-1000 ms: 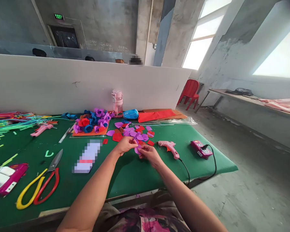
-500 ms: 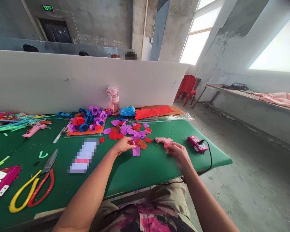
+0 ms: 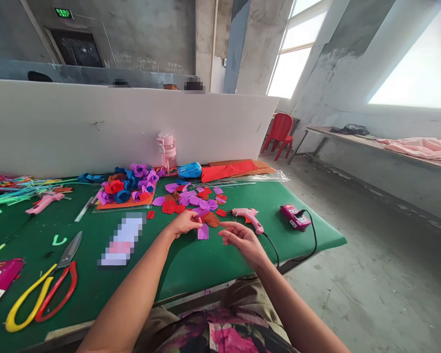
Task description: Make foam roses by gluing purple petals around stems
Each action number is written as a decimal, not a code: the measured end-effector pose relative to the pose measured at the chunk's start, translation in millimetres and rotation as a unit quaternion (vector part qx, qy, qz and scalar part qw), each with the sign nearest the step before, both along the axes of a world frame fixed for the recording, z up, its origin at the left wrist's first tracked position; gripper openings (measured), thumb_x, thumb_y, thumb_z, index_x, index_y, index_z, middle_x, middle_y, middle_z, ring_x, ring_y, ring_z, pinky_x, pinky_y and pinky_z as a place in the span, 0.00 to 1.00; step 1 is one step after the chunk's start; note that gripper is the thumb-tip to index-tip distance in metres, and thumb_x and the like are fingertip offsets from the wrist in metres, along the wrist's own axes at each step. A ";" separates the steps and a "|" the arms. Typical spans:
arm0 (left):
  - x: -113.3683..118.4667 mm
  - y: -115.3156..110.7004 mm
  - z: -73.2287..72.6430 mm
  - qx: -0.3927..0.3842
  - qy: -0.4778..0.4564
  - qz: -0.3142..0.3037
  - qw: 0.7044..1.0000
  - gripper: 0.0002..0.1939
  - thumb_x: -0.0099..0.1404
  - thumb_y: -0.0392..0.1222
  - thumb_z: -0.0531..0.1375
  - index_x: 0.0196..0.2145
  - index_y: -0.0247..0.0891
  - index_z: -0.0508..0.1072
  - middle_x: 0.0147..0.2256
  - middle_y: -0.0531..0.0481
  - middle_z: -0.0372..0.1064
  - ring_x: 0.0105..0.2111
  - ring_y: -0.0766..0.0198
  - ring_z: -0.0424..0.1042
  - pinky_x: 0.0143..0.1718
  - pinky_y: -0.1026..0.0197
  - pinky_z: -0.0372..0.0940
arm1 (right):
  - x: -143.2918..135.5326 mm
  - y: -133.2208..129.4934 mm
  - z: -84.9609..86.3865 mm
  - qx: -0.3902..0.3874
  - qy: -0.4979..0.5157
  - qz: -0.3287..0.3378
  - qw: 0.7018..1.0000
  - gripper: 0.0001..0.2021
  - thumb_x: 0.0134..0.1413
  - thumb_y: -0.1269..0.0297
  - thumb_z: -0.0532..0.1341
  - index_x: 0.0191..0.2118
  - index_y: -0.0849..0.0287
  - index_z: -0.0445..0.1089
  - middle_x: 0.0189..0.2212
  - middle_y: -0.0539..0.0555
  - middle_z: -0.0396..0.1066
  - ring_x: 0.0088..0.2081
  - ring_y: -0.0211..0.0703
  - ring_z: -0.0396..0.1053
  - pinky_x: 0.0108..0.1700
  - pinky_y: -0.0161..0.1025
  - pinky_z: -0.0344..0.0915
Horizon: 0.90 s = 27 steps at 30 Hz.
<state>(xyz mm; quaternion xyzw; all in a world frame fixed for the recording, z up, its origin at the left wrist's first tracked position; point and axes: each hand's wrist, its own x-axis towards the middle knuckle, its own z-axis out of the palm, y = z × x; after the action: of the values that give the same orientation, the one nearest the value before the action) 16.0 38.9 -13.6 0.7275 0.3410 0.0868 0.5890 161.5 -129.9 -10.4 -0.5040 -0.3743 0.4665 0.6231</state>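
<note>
My left hand [image 3: 184, 223] is closed, its fingertips pinched on a purple petal [image 3: 203, 232] that hangs just above the green table. My right hand [image 3: 239, 239] is held a little to the right of it, with thumb and forefinger apart and nothing seen between them. Behind that hand a pink glue gun [image 3: 248, 214] lies on the table, its nozzle towards the left. Loose purple, red and brown petals [image 3: 188, 198] are spread beyond my left hand, and a brown petal [image 3: 211, 219] lies between the two hands.
Finished flowers [image 3: 127, 184] are heaped at back left. Scissors [image 3: 64, 274] and another pink glue gun [image 3: 46, 202] lie to the left. A magenta power strip [image 3: 294, 217] with a black cord sits at right. A pink bottle [image 3: 166, 149] stands by the white partition [image 3: 132, 122].
My right hand has let go of the glue gun, which now lies on the table, and has moved left towards my left hand. My left hand still pinches the purple petal.
</note>
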 end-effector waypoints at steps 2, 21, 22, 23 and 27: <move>-0.1 -1.2 1.4 0.000 0.006 0.001 1.000 0.11 0.45 0.43 0.63 0.23 0.34 0.66 0.19 0.58 0.60 0.15 0.76 0.48 0.17 0.68 0.40 | -0.3 0.0 -1.6 -0.001 0.021 0.009 1.000 0.13 0.45 0.59 0.65 0.39 0.56 0.74 0.30 0.52 0.74 0.27 0.34 0.66 0.33 0.35 0.64; -0.8 -4.5 5.8 -0.008 0.008 0.006 1.000 0.12 0.43 0.43 0.64 0.22 0.34 0.67 0.18 0.58 0.61 0.16 0.75 0.52 0.17 0.68 0.43 | -5.7 1.0 -9.1 -0.073 0.085 -0.005 0.994 0.14 0.37 0.56 0.69 0.28 0.62 0.73 0.26 0.53 0.73 0.25 0.35 0.68 0.31 0.35 0.67; -0.7 -4.3 5.3 -0.009 0.008 0.006 1.000 0.12 0.43 0.43 0.65 0.22 0.34 0.67 0.18 0.58 0.61 0.16 0.75 0.52 0.17 0.68 0.43 | -6.2 0.5 -8.6 -0.072 0.076 -0.008 0.994 0.14 0.37 0.56 0.69 0.27 0.62 0.73 0.24 0.53 0.72 0.24 0.35 0.68 0.30 0.34 0.66; -0.6 -4.1 4.5 -0.010 0.008 0.006 1.000 0.12 0.43 0.43 0.65 0.22 0.34 0.67 0.18 0.58 0.61 0.16 0.74 0.53 0.18 0.68 0.44 | -6.6 -0.1 -7.8 -0.068 0.065 -0.010 0.996 0.14 0.37 0.56 0.69 0.26 0.62 0.72 0.23 0.52 0.71 0.24 0.34 0.66 0.30 0.34 0.65; -0.4 -1.5 -0.3 -0.014 -0.003 -0.003 1.000 0.11 0.43 0.41 0.64 0.21 0.33 0.67 0.19 0.56 0.62 0.19 0.72 0.58 0.20 0.68 0.48 | 0.0 -4.7 -1.6 -0.030 0.011 -0.016 0.999 0.13 0.42 0.54 0.66 0.27 0.59 0.70 0.25 0.51 0.69 0.25 0.35 0.64 0.31 0.34 0.63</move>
<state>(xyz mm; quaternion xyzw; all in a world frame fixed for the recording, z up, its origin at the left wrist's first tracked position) 15.6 37.4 -14.0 0.7199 0.3384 0.0828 0.6003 161.5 -134.6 -12.0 -0.5234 -0.3455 0.4733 0.6186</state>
